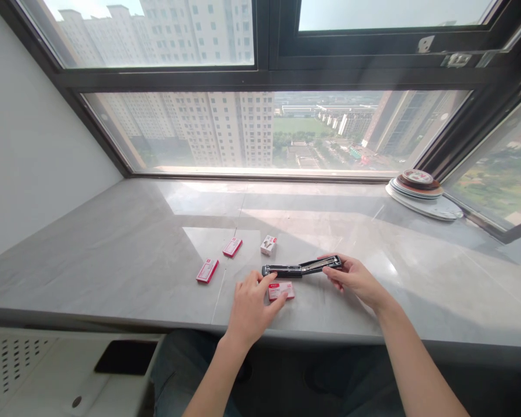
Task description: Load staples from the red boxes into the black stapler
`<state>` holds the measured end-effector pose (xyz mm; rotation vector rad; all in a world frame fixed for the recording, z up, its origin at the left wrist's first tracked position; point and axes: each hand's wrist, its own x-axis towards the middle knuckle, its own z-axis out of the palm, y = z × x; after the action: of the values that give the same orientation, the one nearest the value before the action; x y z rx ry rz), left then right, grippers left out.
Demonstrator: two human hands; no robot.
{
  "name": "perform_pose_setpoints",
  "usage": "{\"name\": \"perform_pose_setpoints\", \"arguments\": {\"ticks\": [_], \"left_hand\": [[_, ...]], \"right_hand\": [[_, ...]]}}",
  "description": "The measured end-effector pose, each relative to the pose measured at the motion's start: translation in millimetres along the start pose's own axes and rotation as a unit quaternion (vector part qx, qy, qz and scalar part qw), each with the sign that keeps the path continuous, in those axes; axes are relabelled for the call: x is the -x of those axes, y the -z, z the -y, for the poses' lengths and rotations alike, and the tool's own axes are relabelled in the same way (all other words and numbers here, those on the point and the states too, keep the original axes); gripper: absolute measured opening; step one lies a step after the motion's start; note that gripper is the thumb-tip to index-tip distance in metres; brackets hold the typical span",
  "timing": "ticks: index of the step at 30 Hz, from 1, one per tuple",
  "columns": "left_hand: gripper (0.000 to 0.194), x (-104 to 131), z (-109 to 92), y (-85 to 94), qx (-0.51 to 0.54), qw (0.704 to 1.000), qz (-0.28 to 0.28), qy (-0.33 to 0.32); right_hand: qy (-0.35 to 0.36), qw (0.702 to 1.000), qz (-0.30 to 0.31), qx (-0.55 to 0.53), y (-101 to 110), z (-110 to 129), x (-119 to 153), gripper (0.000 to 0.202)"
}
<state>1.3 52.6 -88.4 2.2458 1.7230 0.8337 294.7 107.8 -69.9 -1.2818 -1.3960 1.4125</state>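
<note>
A black stapler lies folded wide open on the counter, its metal staple channel facing up. My right hand grips the stapler's right end between thumb and fingers. At the opposite end, my left hand has its index fingertip on the stapler, with the thumb spread apart from it. Below the stapler, partly behind that thumb, is a red-and-white staple box. Two similar flat boxes, one near and one farther, lie to the left. A small white box with a dark picture stands behind the stapler.
The grey marble-look counter runs up to a dark-framed window. Stacked plates or lids sit at the back right corner. At the lower left, a white plastic chair holds a dark flat phone-like object.
</note>
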Motion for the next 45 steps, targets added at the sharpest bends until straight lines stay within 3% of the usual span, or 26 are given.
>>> {"name": "perform_pose_setpoints", "arguments": {"ticks": [3,7,11,14,17,20,25,28,31,37,40,42,45], "left_hand": [[0.047,-2,1,-3.7,-0.001,1.000,-0.008,0.003],[0.050,-2,1,-4.2,-0.012,1.000,-0.007,0.008],[0.050,-2,-2,-1.4,-0.031,0.999,-0.006,0.013],[0.037,-1,-7,-2.5,-0.046,0.999,-0.010,0.011],[0.027,4,-9,-4.0,-0.050,0.999,-0.016,-0.003],[0.022,9,3,2.3,-0.065,0.997,-0.047,0.013],[0.036,3,67,30.7,-0.146,0.964,-0.165,0.148],[0.049,-8,109,43.8,-0.122,0.966,-0.146,0.173],[0.059,-18,133,47.4,-0.083,0.982,-0.106,0.134],[0.047,-25,129,34.4,-0.105,0.986,-0.084,0.099],[0.063,-27,122,28.3,-0.103,0.990,-0.081,0.058],[0.077,-30,120,26.8,-0.094,0.994,-0.049,0.009],[0.078,-40,118,26.2,-0.080,0.996,0.017,-0.042]], "right_hand": [[0.065,0.997,0.022,0.023,-15,12,-22,0.054],[0.135,0.979,0.041,0.144,-46,24,-46,0.044],[0.164,0.951,0.078,0.249,-75,28,-57,0.034],[0.171,0.933,0.083,0.307,-87,30,-59,0.028],[0.159,0.925,0.073,0.336,-85,29,-56,0.028],[0.135,0.929,0.038,0.342,-72,25,-48,0.031],[0.103,0.934,-0.017,0.342,-48,13,-25,0.032],[0.098,0.933,-0.025,0.346,-45,10,-16,0.032],[0.097,0.931,-0.032,0.349,-47,10,-13,0.031],[0.097,0.931,-0.042,0.351,-48,9,-13,0.031],[0.096,0.931,-0.044,0.349,-49,8,-13,0.032],[0.095,0.931,-0.048,0.349,-50,8,-13,0.032],[0.088,0.930,-0.054,0.354,-51,10,-11,0.033]]}}
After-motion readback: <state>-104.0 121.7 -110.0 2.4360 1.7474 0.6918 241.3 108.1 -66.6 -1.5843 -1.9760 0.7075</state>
